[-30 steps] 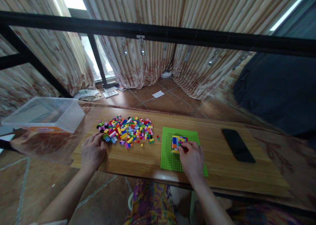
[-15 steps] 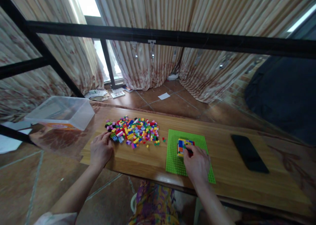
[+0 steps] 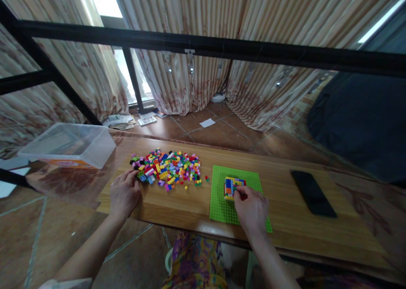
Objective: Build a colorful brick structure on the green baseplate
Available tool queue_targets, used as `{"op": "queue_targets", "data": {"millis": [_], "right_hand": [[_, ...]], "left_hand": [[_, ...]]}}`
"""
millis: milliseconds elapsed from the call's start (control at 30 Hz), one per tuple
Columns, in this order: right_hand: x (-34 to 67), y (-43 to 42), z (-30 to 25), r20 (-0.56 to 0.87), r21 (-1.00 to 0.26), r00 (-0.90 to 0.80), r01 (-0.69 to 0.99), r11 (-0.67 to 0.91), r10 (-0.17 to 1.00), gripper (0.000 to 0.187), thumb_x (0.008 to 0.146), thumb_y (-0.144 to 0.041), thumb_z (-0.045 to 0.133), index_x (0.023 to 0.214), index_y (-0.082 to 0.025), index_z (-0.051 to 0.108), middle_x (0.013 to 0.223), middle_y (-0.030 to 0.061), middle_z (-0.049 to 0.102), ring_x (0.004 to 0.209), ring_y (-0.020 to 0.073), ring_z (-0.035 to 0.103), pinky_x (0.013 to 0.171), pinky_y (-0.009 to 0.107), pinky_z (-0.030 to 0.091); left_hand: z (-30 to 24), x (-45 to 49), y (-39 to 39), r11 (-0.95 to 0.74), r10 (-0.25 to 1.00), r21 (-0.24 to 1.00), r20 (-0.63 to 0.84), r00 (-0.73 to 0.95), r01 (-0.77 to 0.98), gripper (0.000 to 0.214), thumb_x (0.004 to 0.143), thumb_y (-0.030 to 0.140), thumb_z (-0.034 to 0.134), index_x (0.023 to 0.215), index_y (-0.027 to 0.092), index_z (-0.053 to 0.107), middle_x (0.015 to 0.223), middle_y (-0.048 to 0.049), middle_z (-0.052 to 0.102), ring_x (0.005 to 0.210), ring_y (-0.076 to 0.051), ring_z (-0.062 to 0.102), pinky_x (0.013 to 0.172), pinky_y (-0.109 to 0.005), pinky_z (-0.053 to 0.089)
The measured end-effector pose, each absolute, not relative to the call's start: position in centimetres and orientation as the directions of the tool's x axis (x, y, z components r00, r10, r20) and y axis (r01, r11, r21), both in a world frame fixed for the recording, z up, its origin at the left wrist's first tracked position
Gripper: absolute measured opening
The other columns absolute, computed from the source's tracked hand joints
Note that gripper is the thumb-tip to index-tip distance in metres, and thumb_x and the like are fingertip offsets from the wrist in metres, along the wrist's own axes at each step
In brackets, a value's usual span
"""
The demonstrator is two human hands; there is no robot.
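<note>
A pile of small coloured bricks (image 3: 168,167) lies on the wooden board (image 3: 285,213). My left hand (image 3: 123,192) rests at the pile's near left edge, fingers loosely curled and touching the nearest bricks. To the right lies a green baseplate (image 3: 222,204) with a small multicoloured brick block (image 3: 232,185) built on it. My right hand (image 3: 251,207) is at the block's near right corner, fingers pinched on a small red brick against the block.
A black phone (image 3: 313,193) lies on the board to the right. A clear plastic box (image 3: 68,145) stands at the left end. A black metal frame bar (image 3: 203,48) crosses in front of curtains; papers lie on the tiled floor beyond.
Both hands stay in the same places at the pile and the block. Only the camera view has shifted slightly.
</note>
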State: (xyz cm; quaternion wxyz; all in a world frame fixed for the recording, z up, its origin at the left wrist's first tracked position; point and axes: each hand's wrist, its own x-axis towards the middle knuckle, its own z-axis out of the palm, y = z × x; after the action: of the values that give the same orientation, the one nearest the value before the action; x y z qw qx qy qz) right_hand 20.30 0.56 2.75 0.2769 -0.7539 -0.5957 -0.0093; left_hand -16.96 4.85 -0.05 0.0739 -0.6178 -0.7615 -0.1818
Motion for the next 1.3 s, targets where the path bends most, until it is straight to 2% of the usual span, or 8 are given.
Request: {"op": "queue_targets", "data": {"millis": [133,333,633,933,1100,1200,1300], "right_hand": [[20.3,0.5,2.9,0.315,-0.410,0.302,0.898,-0.158,0.900,0.022,0.081,-0.028,0.050,0.081,-0.022,0.071,0.075,0.0048,0.071,0.074,0.0234,0.058,0.074,0.034,0.035],[20.2,0.8,3.3,0.267,-0.426,0.273,0.894,-0.141,0.924,0.025,0.083,-0.028,0.049,0.080,-0.022,0.072,0.081,0.0048,0.073,0.075,0.0220,0.060,0.072,0.032,0.036],[21.1,1.1,2.9,0.246,-0.436,0.269,0.889,-0.142,0.931,0.028,0.084,-0.029,0.046,0.086,-0.021,0.074,0.075,0.0067,0.072,0.070,0.0226,0.060,0.067,0.032,0.038],[21.4,1.2,3.0,0.277,-0.535,0.316,0.835,-0.128,0.908,0.032,0.087,-0.039,0.045,0.088,-0.021,0.071,0.079,0.0070,0.071,0.071,0.0225,0.059,0.070,0.034,0.042],[22.2,1.6,2.3,0.392,-0.511,0.362,0.850,-0.127,0.846,0.044,0.086,-0.047,0.045,0.104,-0.013,0.066,0.101,0.0158,0.068,0.096,0.0282,0.057,0.088,0.041,0.040],[22.3,1.8,1.4,0.360,-0.520,0.409,0.834,-0.184,0.838,0.056,0.085,-0.053,0.045,0.115,-0.008,0.061,0.111,0.0211,0.062,0.104,0.0321,0.053,0.091,0.045,0.039],[22.0,1.8,0.5,0.310,-0.541,0.436,0.812,-0.220,0.845,0.061,0.084,-0.055,0.046,0.120,-0.007,0.057,0.115,0.0222,0.060,0.107,0.0333,0.052,0.092,0.046,0.037]], "left_hand": [[-0.3,-17.1,4.9,0.162,0.912,0.217,0.340,-0.230,0.963,0.038,0.088,0.026,0.039,0.117,0.018,0.062,0.126,-0.0080,0.061,0.114,-0.025,0.053,0.102,-0.036,0.037],[-0.6,-17.4,4.9,0.148,0.911,0.174,0.358,-0.202,0.974,0.038,0.089,0.026,0.038,0.116,0.018,0.062,0.123,-0.0078,0.062,0.114,-0.025,0.054,0.101,-0.035,0.038],[-0.6,-17.4,5.0,0.147,0.905,0.174,0.375,-0.204,0.974,0.037,0.089,0.027,0.038,0.116,0.018,0.063,0.123,-0.0076,0.063,0.113,-0.025,0.055,0.100,-0.036,0.039],[-0.6,-17.5,5.0,0.141,0.905,0.165,0.377,-0.195,0.976,0.037,0.088,0.026,0.039,0.116,0.017,0.063,0.122,-0.0080,0.063,0.112,-0.025,0.055,0.100,-0.036,0.039],[-0.3,-17.2,5.0,0.151,0.908,0.171,0.365,-0.205,0.974,0.037,0.088,0.026,0.039,0.116,0.018,0.063,0.122,-0.0079,0.063,0.112,-0.026,0.055,0.099,-0.038,0.040],[-0.1,-17.1,5.0,0.148,0.910,0.168,0.364,-0.201,0.975,0.038,0.089,0.026,0.038,0.116,0.016,0.063,0.122,-0.0087,0.063,0.112,-0.026,0.055,0.099,-0.038,0.040],[-0.1,-17.1,5.0,0.140,0.915,0.160,0.356,-0.189,0.977,0.038,0.088,0.025,0.038,0.117,0.016,0.062,0.123,-0.0091,0.062,0.112,-0.027,0.055,0.099,-0.039,0.040]]}}
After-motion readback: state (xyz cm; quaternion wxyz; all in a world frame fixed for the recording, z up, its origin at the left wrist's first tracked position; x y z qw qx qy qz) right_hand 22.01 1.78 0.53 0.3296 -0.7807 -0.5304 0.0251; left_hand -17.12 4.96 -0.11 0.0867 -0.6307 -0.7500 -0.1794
